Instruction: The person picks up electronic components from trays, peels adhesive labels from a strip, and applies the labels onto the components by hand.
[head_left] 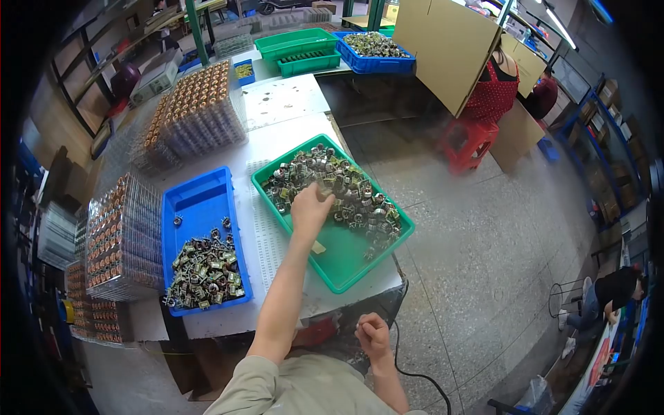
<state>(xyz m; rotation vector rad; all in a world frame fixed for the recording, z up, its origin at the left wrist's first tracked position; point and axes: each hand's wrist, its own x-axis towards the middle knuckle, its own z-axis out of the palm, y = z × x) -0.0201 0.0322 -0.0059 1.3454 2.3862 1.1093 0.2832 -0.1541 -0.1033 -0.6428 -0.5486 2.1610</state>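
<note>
My left hand (311, 206) reaches over the green tray (332, 282), its thumb and fingers pinched together at the edge of the component pile. What they grip is too small to make out. Small wire-wound electronic components (353, 190) with metal legs fill the far and right parts of this tray. A small yellowish piece (318, 247) lies by its near left wall. Close to my body, beyond the table's front edge, my right hand (374, 337) is held with curled fingers; anything inside them is hidden.
Left of the green tray, a blue tray (197, 196) holds more components (204, 273). Stacked clear plastic trays of copper-coloured parts (200, 90) stand further left. Another blue bin (380, 63) sits at the back. A black cable (425, 377) runs along the floor; a person sits on a red stool (470, 142).
</note>
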